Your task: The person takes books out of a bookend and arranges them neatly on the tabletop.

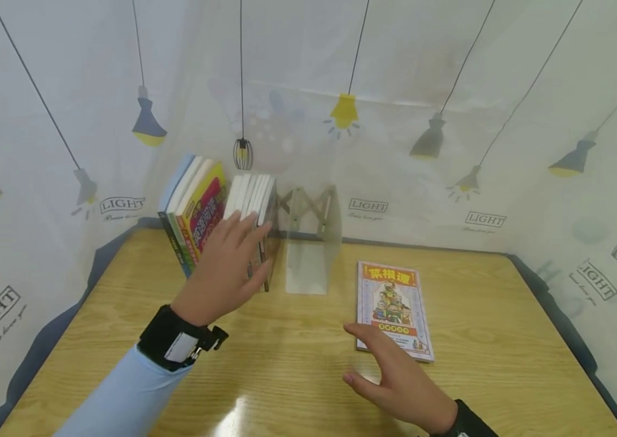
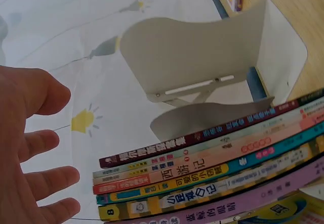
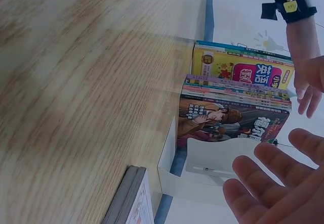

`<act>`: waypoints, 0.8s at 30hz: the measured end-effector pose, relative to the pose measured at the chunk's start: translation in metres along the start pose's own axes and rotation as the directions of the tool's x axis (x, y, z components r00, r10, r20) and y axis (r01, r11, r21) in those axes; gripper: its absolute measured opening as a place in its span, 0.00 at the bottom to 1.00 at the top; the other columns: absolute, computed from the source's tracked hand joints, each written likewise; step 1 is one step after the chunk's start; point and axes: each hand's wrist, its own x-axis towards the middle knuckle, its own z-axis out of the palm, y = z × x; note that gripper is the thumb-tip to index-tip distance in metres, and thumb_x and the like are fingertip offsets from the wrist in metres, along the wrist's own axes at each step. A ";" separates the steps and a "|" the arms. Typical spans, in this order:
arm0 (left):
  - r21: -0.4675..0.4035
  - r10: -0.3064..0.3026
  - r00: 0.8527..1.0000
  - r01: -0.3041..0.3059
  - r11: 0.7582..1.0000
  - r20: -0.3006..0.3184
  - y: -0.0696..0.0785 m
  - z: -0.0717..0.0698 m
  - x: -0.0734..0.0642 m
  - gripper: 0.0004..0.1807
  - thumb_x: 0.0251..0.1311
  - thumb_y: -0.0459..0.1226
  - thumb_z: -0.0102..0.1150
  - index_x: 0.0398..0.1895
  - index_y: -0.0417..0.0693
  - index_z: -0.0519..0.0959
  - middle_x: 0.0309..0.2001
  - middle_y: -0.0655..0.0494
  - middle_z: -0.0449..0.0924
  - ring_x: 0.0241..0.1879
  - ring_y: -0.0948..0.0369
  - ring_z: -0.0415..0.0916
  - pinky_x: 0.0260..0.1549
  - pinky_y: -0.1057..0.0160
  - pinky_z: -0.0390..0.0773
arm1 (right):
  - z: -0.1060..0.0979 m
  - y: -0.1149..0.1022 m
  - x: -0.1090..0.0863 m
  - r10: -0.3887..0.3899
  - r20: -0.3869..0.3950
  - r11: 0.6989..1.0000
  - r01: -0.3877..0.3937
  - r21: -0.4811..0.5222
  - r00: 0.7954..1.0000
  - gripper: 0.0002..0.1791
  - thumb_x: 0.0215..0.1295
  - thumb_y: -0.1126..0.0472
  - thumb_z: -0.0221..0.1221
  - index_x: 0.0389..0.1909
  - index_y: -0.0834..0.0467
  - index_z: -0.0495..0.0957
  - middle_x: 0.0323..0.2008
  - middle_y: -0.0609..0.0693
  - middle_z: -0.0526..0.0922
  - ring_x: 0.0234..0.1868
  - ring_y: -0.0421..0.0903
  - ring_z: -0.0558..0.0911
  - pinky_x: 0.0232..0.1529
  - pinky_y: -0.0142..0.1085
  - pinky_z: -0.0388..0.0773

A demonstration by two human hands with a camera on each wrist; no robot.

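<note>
My left hand (image 1: pixel 225 264) is held over a row of upright books, fingers spread and nothing in them. The left wrist view shows its fingertips off to one side of the book spines (image 2: pixel 202 168). These thinner books (image 3: pixel 233 120) stand against a white metal expanding bookend (image 1: pixel 306 270). Left of them lean larger books with a yellow cover (image 1: pixel 207 209). My right hand (image 1: pixel 404 382), thumb and fingers apart, hovers by the near left edge of a comic-style book (image 1: pixel 390 303) lying flat. From the right wrist, a dark layered edge (image 3: pixel 124 196) shows under its cover.
A wooden table (image 1: pixel 286 376) carries everything. Behind and on both sides hangs a pale curtain (image 1: pixel 297 73) printed with lamps, and a dark blue strip (image 1: pixel 429 247) runs along the table's back edge. The bookend's right-hand section holds no books.
</note>
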 end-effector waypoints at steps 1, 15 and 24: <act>0.022 -0.011 1.000 0.011 1.000 0.019 -0.001 0.001 0.003 0.31 0.66 0.43 0.60 0.69 0.38 0.70 0.67 0.33 0.69 0.71 0.36 0.60 0.71 0.37 0.57 | 0.000 0.000 0.000 0.001 -0.002 1.000 -0.001 0.003 1.000 0.38 0.66 0.43 0.64 0.73 0.47 0.63 0.69 0.40 0.70 0.70 0.44 0.70 0.64 0.50 0.74; 0.252 -0.183 0.973 0.144 0.957 0.139 -0.020 0.027 0.048 0.34 0.64 0.44 0.60 0.73 0.47 0.67 0.71 0.39 0.66 0.74 0.37 0.55 0.72 0.33 0.49 | -0.001 0.001 0.004 -0.009 0.025 0.999 0.008 0.034 1.000 0.36 0.69 0.40 0.60 0.74 0.44 0.62 0.68 0.36 0.69 0.69 0.42 0.71 0.65 0.51 0.73; 0.449 -0.213 0.971 0.141 0.882 0.113 -0.011 0.040 0.045 0.27 0.61 0.47 0.62 0.63 0.48 0.78 0.71 0.47 0.69 0.74 0.39 0.55 0.70 0.29 0.46 | 0.003 0.002 0.003 -0.034 0.021 0.997 0.033 0.063 0.999 0.34 0.70 0.43 0.60 0.72 0.50 0.64 0.67 0.39 0.70 0.64 0.43 0.75 0.55 0.41 0.80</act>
